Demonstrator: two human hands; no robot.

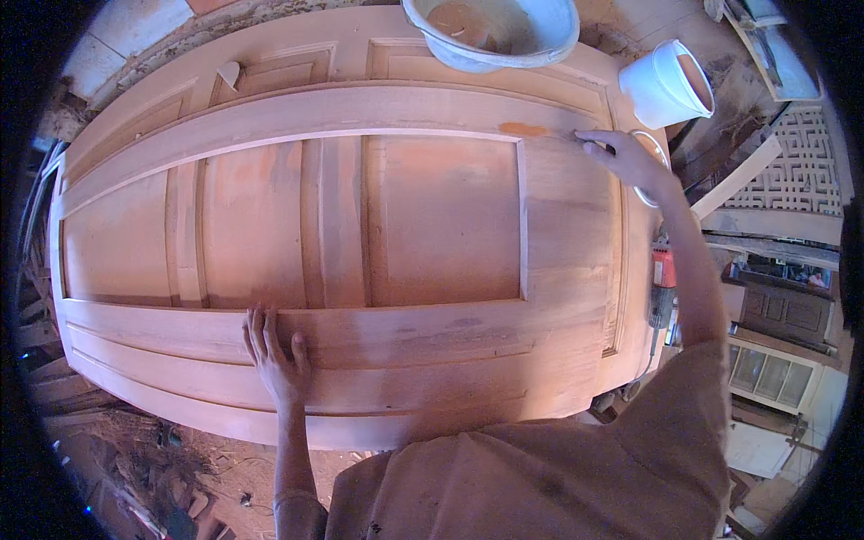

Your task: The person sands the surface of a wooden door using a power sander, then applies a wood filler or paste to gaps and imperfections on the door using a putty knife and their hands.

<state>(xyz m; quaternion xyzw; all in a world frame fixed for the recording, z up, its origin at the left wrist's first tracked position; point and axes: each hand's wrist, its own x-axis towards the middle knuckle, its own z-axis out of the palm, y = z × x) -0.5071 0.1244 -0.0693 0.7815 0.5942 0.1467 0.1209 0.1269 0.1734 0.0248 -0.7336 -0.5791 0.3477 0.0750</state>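
Observation:
A panelled wooden door (562,261) lies flat in front of me, on top of another panelled door (351,25). My left hand (277,355) rests on the near rail of the upper door, fingers stretched out and holding nothing. Over the far right corner, my right hand (625,157) has its fingers drawn together near a small dark tip; what they hold, if anything, is too small to make out. Just left of those fingers, an orange-brown patch (524,130) marks the wood. A round white rim (661,148) shows partly behind my right hand.
A grey basin (436,47) with brown residue stands at the far edge, beside a tilted white bucket (661,90). A red and black power tool (663,270) lies at the right. A pale flat piece (229,74) sits on the lower door. Lattice panel (792,162) and scrap wood surround the work.

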